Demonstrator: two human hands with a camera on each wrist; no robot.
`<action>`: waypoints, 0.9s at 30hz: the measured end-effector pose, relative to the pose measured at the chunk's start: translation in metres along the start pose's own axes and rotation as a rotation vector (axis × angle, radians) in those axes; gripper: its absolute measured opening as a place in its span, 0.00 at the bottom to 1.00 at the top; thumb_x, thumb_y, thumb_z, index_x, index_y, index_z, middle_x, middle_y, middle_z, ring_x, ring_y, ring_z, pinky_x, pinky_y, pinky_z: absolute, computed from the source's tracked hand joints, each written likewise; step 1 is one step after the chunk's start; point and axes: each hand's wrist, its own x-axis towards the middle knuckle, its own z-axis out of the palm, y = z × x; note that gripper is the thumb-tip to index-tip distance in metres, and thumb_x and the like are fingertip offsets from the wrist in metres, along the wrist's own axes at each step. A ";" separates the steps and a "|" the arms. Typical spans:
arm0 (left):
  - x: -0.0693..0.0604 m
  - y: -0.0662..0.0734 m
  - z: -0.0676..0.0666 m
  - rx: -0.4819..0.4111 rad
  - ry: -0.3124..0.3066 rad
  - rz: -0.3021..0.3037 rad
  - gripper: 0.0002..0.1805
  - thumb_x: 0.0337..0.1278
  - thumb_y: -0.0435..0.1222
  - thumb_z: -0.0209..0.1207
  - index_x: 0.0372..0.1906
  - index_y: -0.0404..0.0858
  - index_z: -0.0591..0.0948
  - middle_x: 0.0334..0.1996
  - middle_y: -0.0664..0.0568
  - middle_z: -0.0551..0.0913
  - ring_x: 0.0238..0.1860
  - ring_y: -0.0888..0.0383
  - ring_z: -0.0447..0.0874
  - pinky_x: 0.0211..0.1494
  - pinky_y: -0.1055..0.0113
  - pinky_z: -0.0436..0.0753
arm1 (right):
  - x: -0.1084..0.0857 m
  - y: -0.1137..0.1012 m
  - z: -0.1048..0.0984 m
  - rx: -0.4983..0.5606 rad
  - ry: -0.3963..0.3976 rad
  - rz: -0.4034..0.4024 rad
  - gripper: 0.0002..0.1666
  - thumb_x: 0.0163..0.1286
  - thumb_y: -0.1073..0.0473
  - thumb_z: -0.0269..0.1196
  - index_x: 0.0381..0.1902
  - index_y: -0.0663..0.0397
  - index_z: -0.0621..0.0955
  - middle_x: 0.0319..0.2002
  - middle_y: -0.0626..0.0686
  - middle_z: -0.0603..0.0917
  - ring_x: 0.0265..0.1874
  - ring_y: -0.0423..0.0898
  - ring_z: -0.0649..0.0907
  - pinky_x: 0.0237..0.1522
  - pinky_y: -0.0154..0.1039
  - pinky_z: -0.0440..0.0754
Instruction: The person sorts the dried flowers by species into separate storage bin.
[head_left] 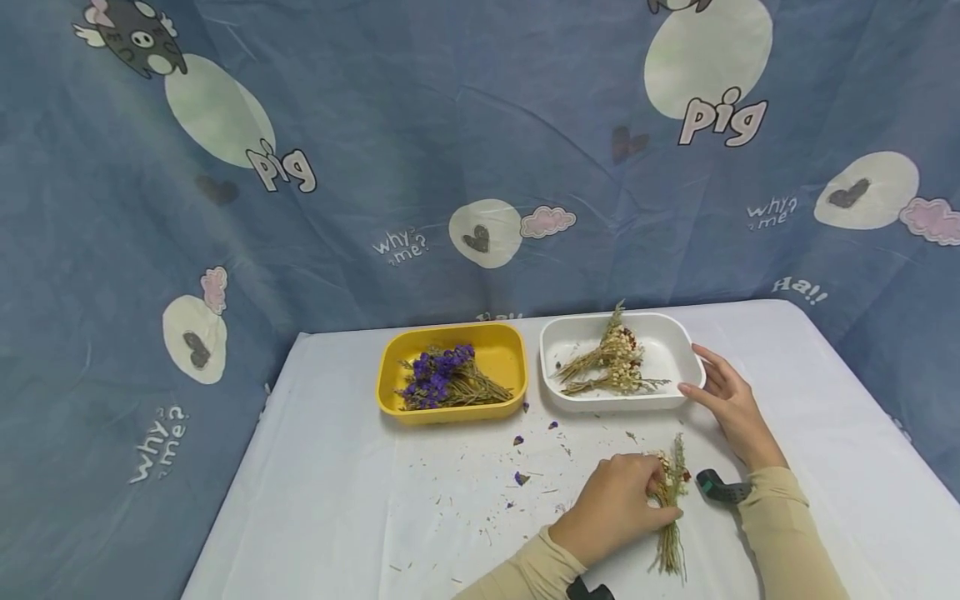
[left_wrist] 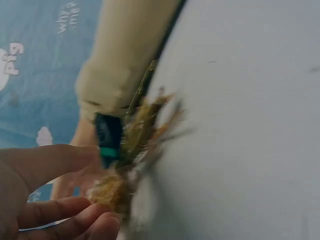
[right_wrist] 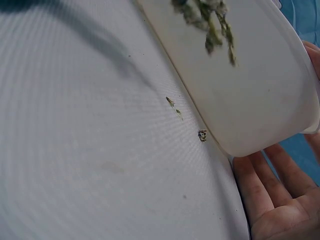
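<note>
My left hand [head_left: 611,508] pinches a small bunch of dried flowers [head_left: 670,546] between thumb and fingers, its stems pointing toward the near edge. In the left wrist view the bunch [left_wrist: 140,132] is blurred, with the thumb and fingers around it. My right hand [head_left: 738,417] grips the right end of a white tray [head_left: 667,337], thumb at the near corner and fingers along the outer side. Inside that tray lie dried bunches with pale and red heads [head_left: 621,358]. The right wrist view shows the fingers [right_wrist: 260,182] against the tray's outside [right_wrist: 250,100].
Left of the white tray stands a yellow tray [head_left: 498,342] holding dried purple flowers [head_left: 438,377]. Fallen purple petals [head_left: 521,478] and bits of stem are scattered over the white tabletop [head_left: 322,500]. A blue printed cloth [head_left: 360,108] hangs behind and beside the table.
</note>
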 end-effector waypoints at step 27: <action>-0.003 -0.011 0.001 -0.187 -0.071 -0.104 0.16 0.50 0.37 0.75 0.38 0.50 0.78 0.22 0.72 0.81 0.21 0.81 0.70 0.28 0.88 0.70 | -0.001 0.001 -0.002 0.031 -0.017 -0.011 0.47 0.74 0.60 0.67 0.83 0.39 0.58 0.82 0.62 0.58 0.70 0.31 0.73 0.59 0.14 0.75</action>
